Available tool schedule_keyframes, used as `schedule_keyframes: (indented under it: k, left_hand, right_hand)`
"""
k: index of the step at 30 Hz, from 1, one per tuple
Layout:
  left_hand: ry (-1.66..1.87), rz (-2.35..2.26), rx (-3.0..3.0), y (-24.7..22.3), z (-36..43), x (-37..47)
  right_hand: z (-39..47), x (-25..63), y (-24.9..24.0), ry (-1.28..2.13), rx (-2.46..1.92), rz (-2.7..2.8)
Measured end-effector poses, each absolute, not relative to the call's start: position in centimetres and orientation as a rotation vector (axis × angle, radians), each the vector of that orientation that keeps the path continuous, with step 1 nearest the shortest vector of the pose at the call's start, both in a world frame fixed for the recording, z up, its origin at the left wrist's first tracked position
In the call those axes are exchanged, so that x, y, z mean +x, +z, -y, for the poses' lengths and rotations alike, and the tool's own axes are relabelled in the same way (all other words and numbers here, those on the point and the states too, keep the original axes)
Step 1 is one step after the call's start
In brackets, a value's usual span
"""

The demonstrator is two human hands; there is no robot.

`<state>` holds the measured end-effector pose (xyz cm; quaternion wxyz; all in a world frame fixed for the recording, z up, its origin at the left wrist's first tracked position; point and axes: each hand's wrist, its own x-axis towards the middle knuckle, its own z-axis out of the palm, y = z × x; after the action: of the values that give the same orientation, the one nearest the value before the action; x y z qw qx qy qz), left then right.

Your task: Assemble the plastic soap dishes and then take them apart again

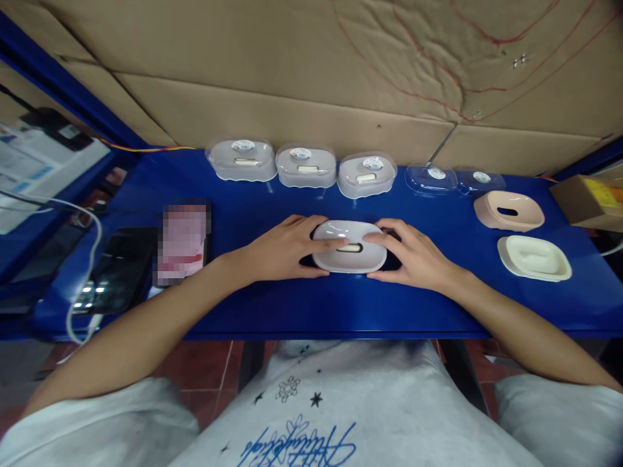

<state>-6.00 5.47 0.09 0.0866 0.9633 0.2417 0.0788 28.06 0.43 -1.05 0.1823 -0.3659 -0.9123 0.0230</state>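
Observation:
A light grey oval dish (pixel 349 263) with a slot in its middle rests on the blue table (pixel 292 305), held from both sides. My left hand (pixel 292 250) grips its left end, one finger reaching over the dish to the white piece (pixel 348 248) in the slot. On the right end, my right hand (pixel 413 253) has its thumb at the near edge and fingers over the far rim. Behind them stand three similar grey dishes (pixel 243 170) (pixel 306 178) (pixel 366 188) under clear labelled lids.
Two clear lids (pixel 431 179) (pixel 481 183) lie at the back right. Further right are a peach dish (pixel 509 201) and a cream dish (pixel 535 258), with a cardboard box (pixel 584 207) beyond. Phones (pixel 182 237) (pixel 121 266) and a white cable (pixel 100 240) lie at the left.

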Motion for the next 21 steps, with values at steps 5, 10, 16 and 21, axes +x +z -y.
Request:
schedule_keyframes:
  k: [5,10,16,21]
  left_hand:
    - [0.202,-0.726,2.823,-0.1,-5.6,-6.0]
    - [0.182,-0.722,2.79,-0.1,-5.5,-6.0]
    - [0.16,-0.699,2.817,0.3,-5.3,-6.1]
    - [0.147,-0.716,2.83,0.2,-5.3,-6.0]
  right_hand:
    - [-0.7,28.1,-1.5,0.089,-1.055,2.605]
    - [-1.9,29.2,-1.2,0.159,-1.021,2.589]
    - [-5.0,33.4,-0.3,-0.116,-1.651,2.104]
    - [-6.7,36.3,-1.5,-0.039,-2.059,2.123]
